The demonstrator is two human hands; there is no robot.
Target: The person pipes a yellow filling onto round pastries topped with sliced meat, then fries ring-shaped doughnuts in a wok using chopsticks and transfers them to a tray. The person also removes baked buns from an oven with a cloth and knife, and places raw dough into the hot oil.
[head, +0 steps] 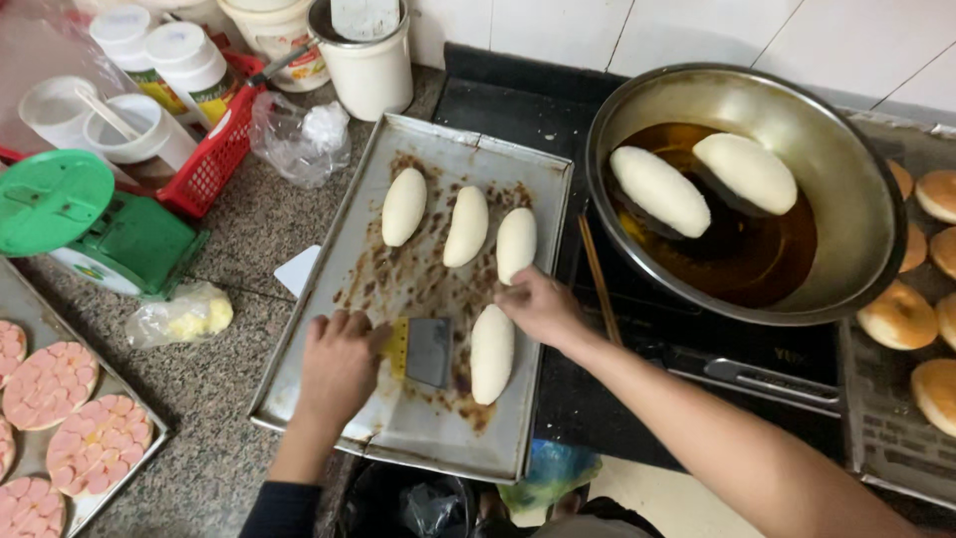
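Gripped in the left hand (337, 367), a scraper (423, 351) is being pushed across the baking tray (398, 438) toward a dough roll (492, 353), steadied by the right hand's (541, 307) fingertips; it could be gouged.

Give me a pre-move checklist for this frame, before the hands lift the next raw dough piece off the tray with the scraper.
1. Left hand grips the scraper: ok, fingers closed on the yellow handle.
2. Scraper blade lies flat on the baking tray, beside the nearest dough piece: ok.
3. Blade edge already under that dough piece: cannot tell.
4. Right hand steadies a dough piece: ok, fingertips touch the lower end of the dough piece above.
5. Room in the pan of oil: ok, only two dough pieces float in it.
6. Oil hot enough: cannot tell.
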